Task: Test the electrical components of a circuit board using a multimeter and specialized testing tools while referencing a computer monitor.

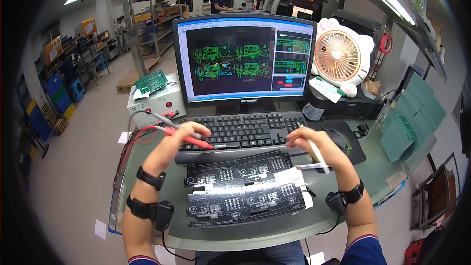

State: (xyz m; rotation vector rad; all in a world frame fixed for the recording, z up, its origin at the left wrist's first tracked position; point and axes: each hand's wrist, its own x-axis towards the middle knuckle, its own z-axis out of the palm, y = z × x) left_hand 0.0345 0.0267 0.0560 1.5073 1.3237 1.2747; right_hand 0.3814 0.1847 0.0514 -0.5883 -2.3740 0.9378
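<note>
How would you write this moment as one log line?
left hand: holds red probe | right hand: holds white pen-like tool | dark circuit panel: on green table | monitor: shows green circuit layout

1 fisheye view: from head height, facing down and forward, close above desk.

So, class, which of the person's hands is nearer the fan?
Right. The right hand is in front of the fan, near the keyboard; the left hand is farther away, by the keyboard's left end.
</note>
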